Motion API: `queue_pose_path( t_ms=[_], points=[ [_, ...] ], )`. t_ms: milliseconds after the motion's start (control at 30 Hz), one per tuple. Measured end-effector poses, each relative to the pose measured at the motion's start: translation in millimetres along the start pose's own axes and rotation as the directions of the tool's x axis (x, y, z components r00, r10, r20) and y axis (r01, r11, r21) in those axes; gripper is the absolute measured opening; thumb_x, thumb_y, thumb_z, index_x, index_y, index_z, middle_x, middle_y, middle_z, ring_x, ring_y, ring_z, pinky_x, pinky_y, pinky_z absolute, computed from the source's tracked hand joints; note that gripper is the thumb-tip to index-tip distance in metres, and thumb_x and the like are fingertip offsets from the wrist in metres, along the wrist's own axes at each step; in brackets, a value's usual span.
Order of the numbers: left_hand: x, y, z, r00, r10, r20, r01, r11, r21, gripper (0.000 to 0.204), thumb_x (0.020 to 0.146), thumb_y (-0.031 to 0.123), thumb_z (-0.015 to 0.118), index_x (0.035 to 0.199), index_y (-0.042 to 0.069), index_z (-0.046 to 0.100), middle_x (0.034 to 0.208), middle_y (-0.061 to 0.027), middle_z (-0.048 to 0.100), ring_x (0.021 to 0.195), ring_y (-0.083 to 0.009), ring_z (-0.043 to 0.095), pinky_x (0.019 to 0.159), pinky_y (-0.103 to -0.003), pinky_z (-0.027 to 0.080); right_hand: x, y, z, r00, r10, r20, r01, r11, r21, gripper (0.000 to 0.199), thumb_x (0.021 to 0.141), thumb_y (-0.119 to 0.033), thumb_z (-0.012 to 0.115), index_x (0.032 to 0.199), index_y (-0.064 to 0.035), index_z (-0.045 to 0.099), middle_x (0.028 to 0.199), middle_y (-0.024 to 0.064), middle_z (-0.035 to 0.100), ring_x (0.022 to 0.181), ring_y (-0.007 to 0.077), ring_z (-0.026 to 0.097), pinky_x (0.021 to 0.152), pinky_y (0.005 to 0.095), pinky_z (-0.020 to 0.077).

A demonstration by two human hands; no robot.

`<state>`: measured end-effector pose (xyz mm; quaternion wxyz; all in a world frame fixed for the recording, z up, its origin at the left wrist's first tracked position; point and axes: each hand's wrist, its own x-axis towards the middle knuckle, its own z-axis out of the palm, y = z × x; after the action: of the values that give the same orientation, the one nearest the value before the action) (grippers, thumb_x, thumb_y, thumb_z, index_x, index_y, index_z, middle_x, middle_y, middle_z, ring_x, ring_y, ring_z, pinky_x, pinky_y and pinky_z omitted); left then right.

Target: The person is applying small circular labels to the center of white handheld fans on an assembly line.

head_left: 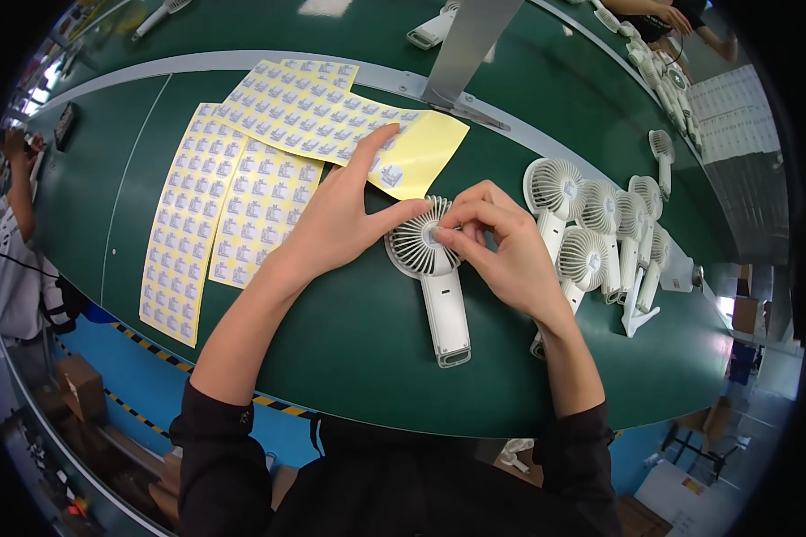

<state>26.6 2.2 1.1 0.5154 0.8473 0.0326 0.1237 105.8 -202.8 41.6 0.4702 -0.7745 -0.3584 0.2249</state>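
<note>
A white handheld fan (446, 313) lies on the green table, its round guard away from me and its handle toward me. My right hand (501, 237) is closed, thumb and index finger pinched at the guard's centre on what looks like a small round sticker (433, 234). My left hand (336, 215) has its thumb on the guard's rim. Its index finger lies over a yellow sticker sheet (434, 143) with rows of grey-printed stickers; the other fingers are hidden, seemingly beneath it. That sheet is raised and curled at its bare right end.
More sticker sheets (184, 224) lie flat at the left. Several white fans (582, 255) are crowded together on the right. A metal post (470, 54) rises from the rail behind. Other fans line the far belt, where another person's hand (672, 18) shows. Someone sits at the far left.
</note>
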Motion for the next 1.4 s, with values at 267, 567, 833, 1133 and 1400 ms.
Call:
queue_pose_path(
  t_ms=[267,567,833,1133,1400],
  points=[
    [0.0,-1.4,-0.8,1.000,-0.005,0.022,0.006,1.000,-0.031,0.082,0.084,0.032,0.080,0.147,0.003,0.035,0.140,-0.0241,0.052,0.127,-0.0390,0.054,0.103,-0.042,0.044,0.5,4.7,2.9,0.999,-0.033,-0.009,0.033,0.999,0.005,0.009,0.086,0.000,0.072,0.094,-0.0013,0.069,0.097,0.0024,0.057,0.071,0.0067,0.046,0.063,0.0216,0.0387],
    [0.6,-0.3,-2.9,1.000,-0.005,0.029,0.005,1.000,-0.004,0.083,0.084,0.034,0.079,0.147,0.003,0.034,0.139,-0.0251,0.052,0.125,-0.0394,0.055,0.103,-0.042,0.044,-5.2,2.4,13.4,0.958,-0.274,-0.086,0.214,0.881,-0.421,0.021,0.086,-0.009,0.075,0.100,-0.0016,0.061,0.099,0.0089,0.055,0.075,0.0182,0.057,0.063,0.0285,0.0489],
    [0.9,0.8,0.1,0.999,0.038,0.027,-0.038,0.999,0.024,0.084,0.085,0.034,0.079,0.147,0.002,0.034,0.139,-0.0262,0.052,0.126,-0.0386,0.054,0.105,-0.041,0.043,-5.6,-0.6,17.1,0.975,-0.075,-0.208,0.006,0.950,-0.313,0.024,0.089,-0.012,0.072,0.106,0.0001,0.060,0.097,0.0106,0.056,0.079,0.0206,0.058,0.070,0.0305,0.0490],
    [-2.6,-3.8,-4.6,0.998,0.047,-0.042,-0.046,0.998,0.043,0.079,0.084,0.025,0.078,0.147,0.002,0.037,0.143,-0.0225,0.049,0.134,-0.0331,0.048,0.112,-0.038,0.035,-78.8,-58.4,-42.5,0.902,-0.294,-0.316,0.228,0.946,-0.231,0.010,0.090,-0.004,0.064,0.095,0.0039,0.062,0.097,0.0125,0.063,0.082,0.0201,0.059,0.071,0.0309,0.0476],
    [-5.8,15.2,2.9,0.991,0.017,0.134,-0.015,1.000,-0.019,0.088,0.072,0.006,0.077,0.151,0.007,0.036,0.153,-0.0132,0.040,0.142,-0.0270,0.038,0.119,-0.037,0.027,-102.8,-73.1,-26.1,0.871,-0.234,-0.432,-0.004,0.875,-0.484,0.013,0.089,-0.008,0.064,0.094,0.0032,0.061,0.096,0.0120,0.061,0.082,0.0204,0.058,0.072,0.0310,0.0475]
  ],
)
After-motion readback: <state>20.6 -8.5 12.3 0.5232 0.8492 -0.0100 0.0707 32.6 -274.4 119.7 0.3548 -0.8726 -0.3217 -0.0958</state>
